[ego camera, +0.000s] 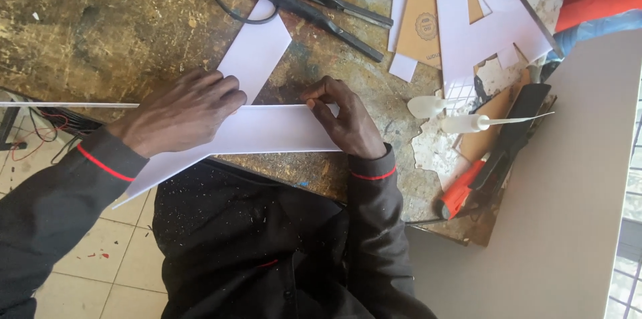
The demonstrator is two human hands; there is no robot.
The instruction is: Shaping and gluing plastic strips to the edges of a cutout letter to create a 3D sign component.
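white strip (pixel 267 130) lying left-right across table edge (pixel 321 175), left hand (pixel 184 112) flat pressing it, right hand (pixel 344 118) curled, pinching its right end

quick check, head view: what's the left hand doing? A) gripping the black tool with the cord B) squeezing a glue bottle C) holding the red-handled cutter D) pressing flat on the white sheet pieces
D: the left hand lies palm down where the white sheet pieces meet, while the right hand pinches the strip's upper edge; the red-handled cutter, glue bottle and black corded tool lie untouched on the workbench.
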